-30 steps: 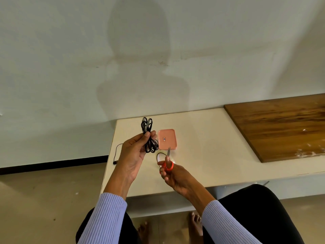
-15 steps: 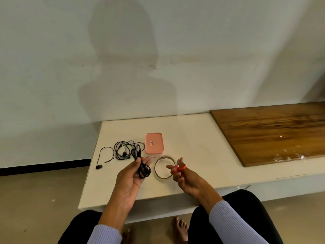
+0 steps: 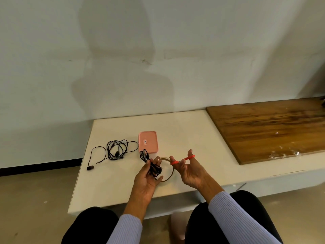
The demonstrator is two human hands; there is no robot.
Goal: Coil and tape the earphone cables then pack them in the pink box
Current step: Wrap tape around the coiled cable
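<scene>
My left hand (image 3: pixel 147 178) grips a coiled black earphone cable (image 3: pixel 151 164), held upright just above the white bench (image 3: pixel 112 184). My right hand (image 3: pixel 189 170) holds small scissors with red handles (image 3: pixel 183 159), fingers through the loops. A roll of tape (image 3: pixel 169 170) lies flat on the bench between the two hands, partly hidden by my left fingers. The pink box (image 3: pixel 147 141) sits closed just behind the tape. A second black earphone cable (image 3: pixel 117 149) lies loosely looped on the bench to the left of the box, its end trailing to the bench's left edge.
A wooden board (image 3: pixel 270 131) lies on the bench to the right. A pale wall rises right behind the bench. The bench's left edge (image 3: pixel 80 173) drops to a concrete floor. My knees sit under the front edge.
The view has shifted so the bench sits more central. My left hand has lowered the coiled cable toward the tape. My right hand with the scissors moved right and turned palm up.
</scene>
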